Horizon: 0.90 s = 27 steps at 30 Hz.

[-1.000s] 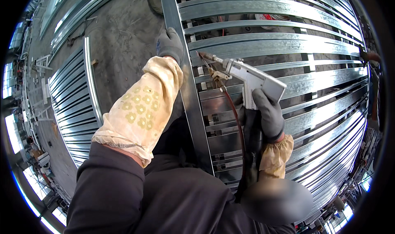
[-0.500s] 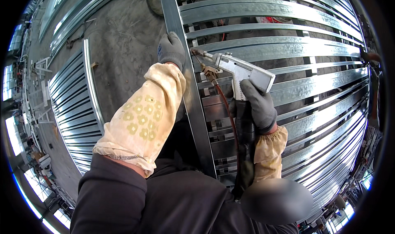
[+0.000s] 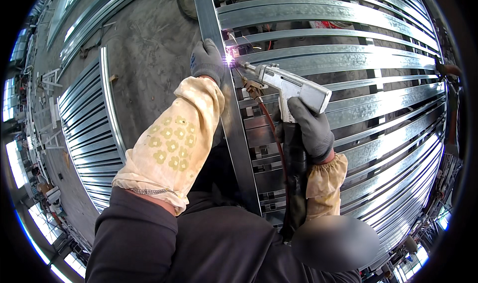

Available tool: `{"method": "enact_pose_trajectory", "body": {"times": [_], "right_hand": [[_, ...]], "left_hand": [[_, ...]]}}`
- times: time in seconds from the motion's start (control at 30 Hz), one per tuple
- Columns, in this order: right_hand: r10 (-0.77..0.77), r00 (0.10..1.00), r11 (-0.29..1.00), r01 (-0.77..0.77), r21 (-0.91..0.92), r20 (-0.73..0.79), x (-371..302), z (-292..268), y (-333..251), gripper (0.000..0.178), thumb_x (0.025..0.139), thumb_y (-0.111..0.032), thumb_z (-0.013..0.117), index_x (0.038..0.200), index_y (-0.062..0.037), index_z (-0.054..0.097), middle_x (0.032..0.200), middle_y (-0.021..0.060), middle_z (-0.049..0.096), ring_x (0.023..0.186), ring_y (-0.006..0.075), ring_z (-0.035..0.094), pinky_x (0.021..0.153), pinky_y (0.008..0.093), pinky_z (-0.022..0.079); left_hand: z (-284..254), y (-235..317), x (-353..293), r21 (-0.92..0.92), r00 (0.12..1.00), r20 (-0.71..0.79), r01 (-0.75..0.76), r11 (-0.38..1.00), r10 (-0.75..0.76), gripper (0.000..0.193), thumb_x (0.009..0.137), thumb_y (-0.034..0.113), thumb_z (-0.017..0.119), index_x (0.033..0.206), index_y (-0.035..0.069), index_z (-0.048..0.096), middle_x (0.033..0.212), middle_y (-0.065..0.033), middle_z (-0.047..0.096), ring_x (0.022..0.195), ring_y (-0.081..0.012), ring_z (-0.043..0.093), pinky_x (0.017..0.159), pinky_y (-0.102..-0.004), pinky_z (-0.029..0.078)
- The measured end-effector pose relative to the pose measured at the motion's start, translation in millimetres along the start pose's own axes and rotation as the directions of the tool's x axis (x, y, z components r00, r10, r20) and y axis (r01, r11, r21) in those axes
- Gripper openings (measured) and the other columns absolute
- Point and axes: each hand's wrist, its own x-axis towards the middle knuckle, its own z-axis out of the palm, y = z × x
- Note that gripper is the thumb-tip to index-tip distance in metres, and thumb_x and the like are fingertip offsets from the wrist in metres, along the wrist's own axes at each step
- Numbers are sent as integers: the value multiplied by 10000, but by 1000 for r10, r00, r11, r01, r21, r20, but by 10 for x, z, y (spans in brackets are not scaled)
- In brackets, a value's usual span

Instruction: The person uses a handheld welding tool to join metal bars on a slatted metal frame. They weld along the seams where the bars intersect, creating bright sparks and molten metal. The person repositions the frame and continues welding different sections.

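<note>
Right hand point(image 3: 313, 128) clamps gun point(image 3: 298, 86), right of beam point(image 3: 234, 133); left hand point(image 3: 206, 60) at beam's left edge, we can't tell if gripping. Spark point(image 3: 229, 57) at beam's right edge: gun slip could burn left hand.

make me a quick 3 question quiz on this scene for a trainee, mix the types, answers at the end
1. True or false: the left hand wears a grey glove.
2. Multiple choice: the silver pistol-shaped torch is held by
a) the left hand
b) the right hand
c) both hands
3. Short answer: where does the bright light show?

Key:
1. True.
2. b
3. At the torch's tip, by the edge of the long metal rail, just to the right of the left hand.
</note>
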Motion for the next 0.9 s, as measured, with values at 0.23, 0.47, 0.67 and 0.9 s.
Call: {"method": "enact_pose_trajectory", "body": {"times": [0.23, 0.47, 0.67, 0.9], "right_hand": [[23, 999, 1000, -23, 14, 44, 22, -23, 30, 257, 1011, -216, 561, 1084, 28, 603, 797, 77, 669, 604, 141, 649, 503, 266, 510], [12, 999, 1000, -12, 9, 48, -2, -60, 59, 272, 1012, -204, 569, 1141, 35, 583, 802, 75, 664, 607, 144, 650, 519, 274, 525], [51, 998, 999, -51, 8, 24, -32, -62, 37, 281, 1009, -202, 577, 1161, 35, 581, 815, 78, 664, 623, 141, 653, 534, 269, 526], [51, 998, 999, -51, 11, 41, -49, -84, 64, 317, 1002, -232, 591, 1176, 33, 581, 811, 85, 666, 613, 150, 652, 528, 271, 524]], "left_hand": [[16, -23, -1, -14, 999, -39, -11, 1000, 11, 455, 1007, 379, 400, 979, -7, 641, 935, -264, 668, 925, -465, 626, 815, -508, 473], [16, 5, -17, -26, 998, -58, -16, 1000, 14, 462, 1006, 385, 406, 942, -10, 637, 900, -262, 668, 900, -473, 625, 796, -506, 470], [-6, 3, -21, -29, 1000, -21, -19, 999, 18, 461, 1004, 371, 406, 1023, -21, 649, 1004, -287, 667, 974, -483, 614, 848, -518, 473], [28, -18, 5, -33, 998, -59, -26, 999, 24, 460, 1007, 369, 409, 973, -22, 649, 929, -272, 670, 915, -467, 631, 807, -509, 477]]}}
